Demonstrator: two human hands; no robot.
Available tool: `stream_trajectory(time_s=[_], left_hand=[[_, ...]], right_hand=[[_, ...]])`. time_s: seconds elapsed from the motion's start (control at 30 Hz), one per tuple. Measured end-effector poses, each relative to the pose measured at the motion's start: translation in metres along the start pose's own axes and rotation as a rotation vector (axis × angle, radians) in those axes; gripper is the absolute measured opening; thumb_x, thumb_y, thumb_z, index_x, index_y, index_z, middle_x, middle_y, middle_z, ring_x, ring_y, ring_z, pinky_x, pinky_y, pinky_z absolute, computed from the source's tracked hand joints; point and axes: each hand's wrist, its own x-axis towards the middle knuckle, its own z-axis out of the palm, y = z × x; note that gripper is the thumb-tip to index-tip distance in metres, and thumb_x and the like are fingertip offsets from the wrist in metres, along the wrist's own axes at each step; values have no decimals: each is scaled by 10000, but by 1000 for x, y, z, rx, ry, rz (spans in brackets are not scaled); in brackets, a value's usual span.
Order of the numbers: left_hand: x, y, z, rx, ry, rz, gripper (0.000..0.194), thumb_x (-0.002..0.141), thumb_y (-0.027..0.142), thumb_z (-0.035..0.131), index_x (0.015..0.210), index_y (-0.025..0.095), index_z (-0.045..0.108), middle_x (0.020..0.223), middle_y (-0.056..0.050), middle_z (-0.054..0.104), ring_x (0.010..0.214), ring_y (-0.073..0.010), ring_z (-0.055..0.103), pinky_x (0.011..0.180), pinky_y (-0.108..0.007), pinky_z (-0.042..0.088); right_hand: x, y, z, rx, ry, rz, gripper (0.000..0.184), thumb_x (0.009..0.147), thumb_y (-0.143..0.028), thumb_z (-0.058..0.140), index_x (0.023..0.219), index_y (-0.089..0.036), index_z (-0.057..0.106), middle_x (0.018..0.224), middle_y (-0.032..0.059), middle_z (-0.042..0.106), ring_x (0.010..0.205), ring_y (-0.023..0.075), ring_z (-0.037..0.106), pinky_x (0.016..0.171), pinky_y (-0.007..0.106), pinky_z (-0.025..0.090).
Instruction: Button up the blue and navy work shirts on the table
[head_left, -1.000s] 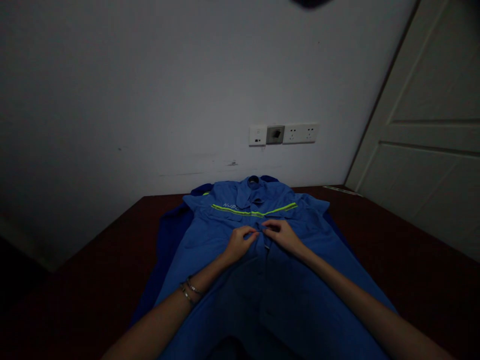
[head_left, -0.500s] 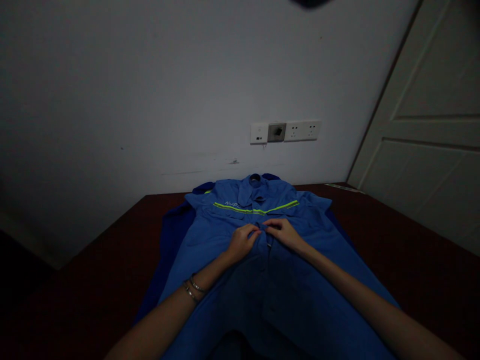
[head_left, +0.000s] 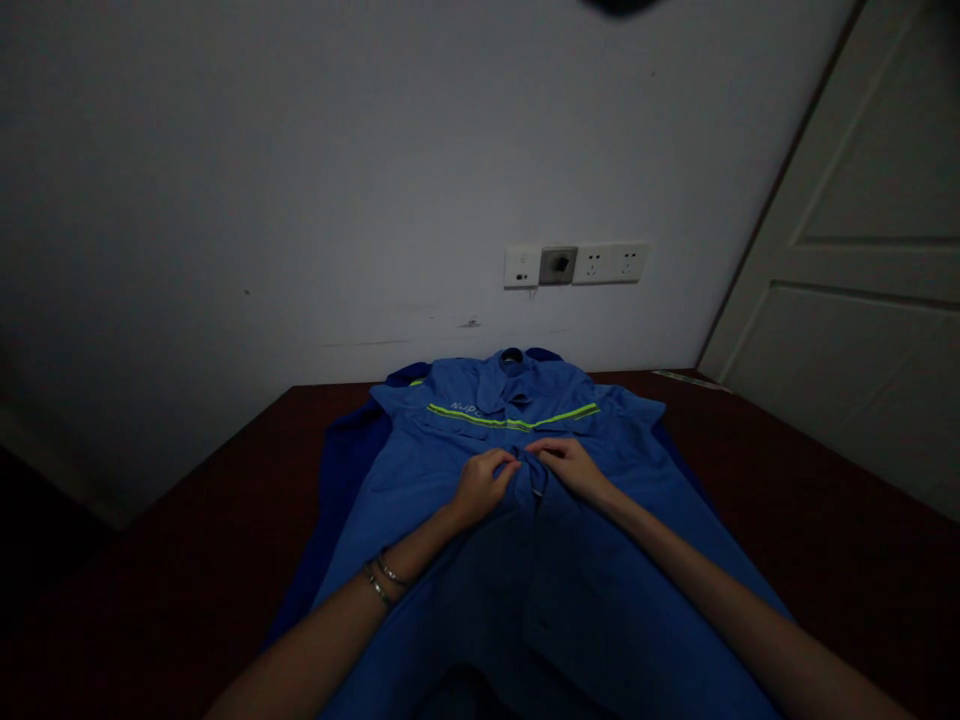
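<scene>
A light blue work shirt (head_left: 420,490) with a yellow-green and grey stripe across its chest lies flat, collar toward the wall. My left hand (head_left: 484,485) pinches the front placket from the left, just below the stripe. From the right, my right hand (head_left: 566,465) grips the placket's other edge, fingers closed and close to the left fingertips. Between them the cloth is lifted and bunched. Whether a button sits between the fingertips is too small and dark to tell. A darker blue garment (head_left: 349,455) shows from underneath at the sides.
The dark red tabletop (head_left: 247,480) runs back to a pale wall (head_left: 300,200). Sockets and switches (head_left: 574,265) are mounted above the shirt. A white panelled door (head_left: 862,300) stands at the right. A thin strip (head_left: 690,380) lies near the table's back edge.
Both hands keep their pinch on the placket with barely any movement. The cloth between the fingertips has shifted slightly, and the camera view has moved a little.
</scene>
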Motion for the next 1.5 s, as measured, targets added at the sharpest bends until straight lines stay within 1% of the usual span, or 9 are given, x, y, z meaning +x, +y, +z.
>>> stream_trajectory(time_s=[0.2,0.4,0.5,0.7,0.93,1.17,1.33,1.5], left_hand=[[1,2,-1,-20,31,-10,189,836,269,464,810,159,616,826,-56,652,791,-158,589,746,-262,430],[1,1,-1,-25,18,1,194,838,273,452,808,158,606,815,-53,642,785,-156,578,746,-268,430],[1,0,-1,-15,10,5,194,842,270,443,814,159,600,815,-53,637,789,-158,576,742,-268,428],[0,-2,1,-19,11,12,171,837,234,438,839,157,592,839,-59,631,798,-159,571,744,-269,426],[-1,-1,1,-23,38,7,171,841,235,437,820,158,588,812,-53,616,784,-152,561,742,-268,424],[-1,1,1,-21,46,34,169,843,222,439,815,159,593,790,-46,594,769,-143,548,724,-250,413],[-1,0,1,-20,40,44,167,841,213,442,814,153,596,781,-44,590,760,-141,547,718,-247,407],[0,1,1,-45,44,33,164,835,215,454,801,151,602,776,-43,595,758,-143,550,718,-248,408]], right_hand=[[-1,3,3,115,-15,-4,233,669,-326,581,788,-150,677,776,45,680,734,172,613,738,313,474],[-1,4,7,221,41,14,225,612,-350,641,713,-149,644,738,35,660,720,161,611,729,297,475],[-1,3,7,230,35,2,216,609,-343,646,702,-148,635,722,28,649,709,153,603,716,286,471],[-4,2,8,79,21,-110,172,691,-312,596,728,-149,638,717,30,642,700,148,587,694,271,457],[-11,-6,8,-137,71,-297,158,779,-289,541,783,-168,643,783,45,637,757,154,581,712,273,441],[-12,-6,7,-209,69,-360,157,806,-279,521,789,-177,638,785,40,629,761,151,574,714,266,428],[-12,-7,8,-227,40,-376,152,820,-251,501,809,-175,633,799,43,629,769,152,573,720,266,426],[-14,-9,8,-287,24,-399,156,833,-232,482,849,-179,629,840,52,628,812,158,570,761,277,425]])
